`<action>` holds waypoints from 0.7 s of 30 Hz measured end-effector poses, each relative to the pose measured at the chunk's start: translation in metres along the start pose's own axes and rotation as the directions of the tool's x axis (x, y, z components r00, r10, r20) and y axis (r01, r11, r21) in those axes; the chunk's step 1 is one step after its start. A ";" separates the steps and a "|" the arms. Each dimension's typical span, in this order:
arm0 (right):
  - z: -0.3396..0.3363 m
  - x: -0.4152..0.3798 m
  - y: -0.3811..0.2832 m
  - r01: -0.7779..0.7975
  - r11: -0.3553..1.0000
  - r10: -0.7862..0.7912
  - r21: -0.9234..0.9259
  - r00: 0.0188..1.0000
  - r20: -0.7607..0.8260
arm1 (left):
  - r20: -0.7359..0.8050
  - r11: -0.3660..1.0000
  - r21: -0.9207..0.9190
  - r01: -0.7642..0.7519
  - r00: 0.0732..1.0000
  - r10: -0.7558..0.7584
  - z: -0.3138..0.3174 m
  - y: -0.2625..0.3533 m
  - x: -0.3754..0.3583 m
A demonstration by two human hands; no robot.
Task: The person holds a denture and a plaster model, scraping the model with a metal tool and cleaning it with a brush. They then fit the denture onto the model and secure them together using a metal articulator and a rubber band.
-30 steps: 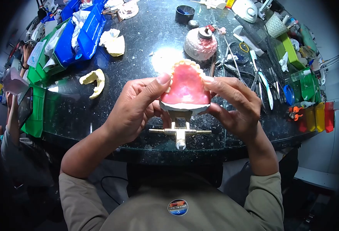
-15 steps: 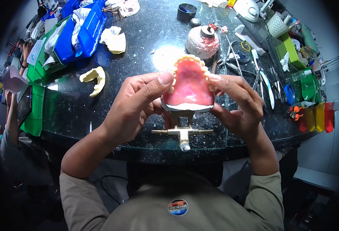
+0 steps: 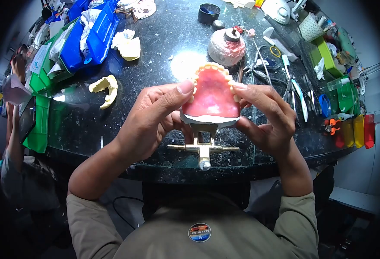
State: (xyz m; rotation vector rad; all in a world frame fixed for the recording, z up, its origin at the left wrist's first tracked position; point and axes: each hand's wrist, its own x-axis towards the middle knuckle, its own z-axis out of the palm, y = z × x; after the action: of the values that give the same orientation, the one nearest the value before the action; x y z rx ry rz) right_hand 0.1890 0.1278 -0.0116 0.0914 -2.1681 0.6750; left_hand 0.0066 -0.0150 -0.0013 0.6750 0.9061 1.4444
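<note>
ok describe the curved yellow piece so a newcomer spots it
On the dark table, find the blue bins at the upper left. Below them lies the curved yellow piece. It is an open horseshoe, unlike the chunky cream lump above it.

Olive sleeves (image 3: 295,218), round chest badge (image 3: 199,232).

Head cam only, worn on the person's head; looks forward and down, close above both hands (image 3: 151,116) and the near edge of the dark surface (image 3: 155,77). Wide fisheye, dark corners. Single view, none shared.
</note>
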 end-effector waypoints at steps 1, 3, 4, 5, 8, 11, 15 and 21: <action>0.000 0.000 0.000 -0.003 1.000 0.003 0.000 1.000 -0.002 | -0.005 1.000 -0.001 0.000 1.000 0.000 0.000 0.000 0.000; 0.001 -0.001 -0.001 -0.008 1.000 0.008 0.002 1.000 -0.006 | -0.016 1.000 -0.002 -0.001 1.000 0.001 0.001 -0.001 0.001; 0.002 -0.001 -0.001 -0.009 1.000 0.010 0.020 1.000 -0.022 | -0.016 1.000 0.000 0.005 1.000 -0.005 0.001 -0.001 0.001; 0.003 -0.001 -0.001 -0.010 0.999 0.011 0.038 0.999 -0.038 | -0.015 1.000 0.002 0.010 1.000 -0.010 0.001 -0.001 0.000; 0.003 0.001 -0.001 0.024 0.999 -0.022 0.042 0.999 -0.049 | -0.006 1.000 0.017 0.002 1.000 -0.002 0.000 -0.001 0.000; 0.000 0.006 -0.004 0.052 0.998 -0.052 -0.026 0.998 -0.018 | -0.024 1.000 0.025 -0.018 1.000 0.019 0.001 -0.001 0.000; -0.002 0.000 -0.006 0.079 0.981 -0.073 -0.179 0.997 0.039 | -0.096 0.999 0.031 0.021 0.995 -0.018 0.006 0.003 0.000; -0.007 0.000 -0.007 0.114 0.946 -0.144 -0.303 0.986 -0.080 | -0.101 0.995 0.097 0.007 0.995 0.003 0.002 -0.001 0.002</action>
State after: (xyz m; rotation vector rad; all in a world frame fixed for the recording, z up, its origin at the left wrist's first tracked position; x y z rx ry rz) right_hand 0.1963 0.1255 -0.0049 0.0382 -2.1197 0.2670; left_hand 0.0083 -0.0132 -0.0016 0.6770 1.0616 1.4500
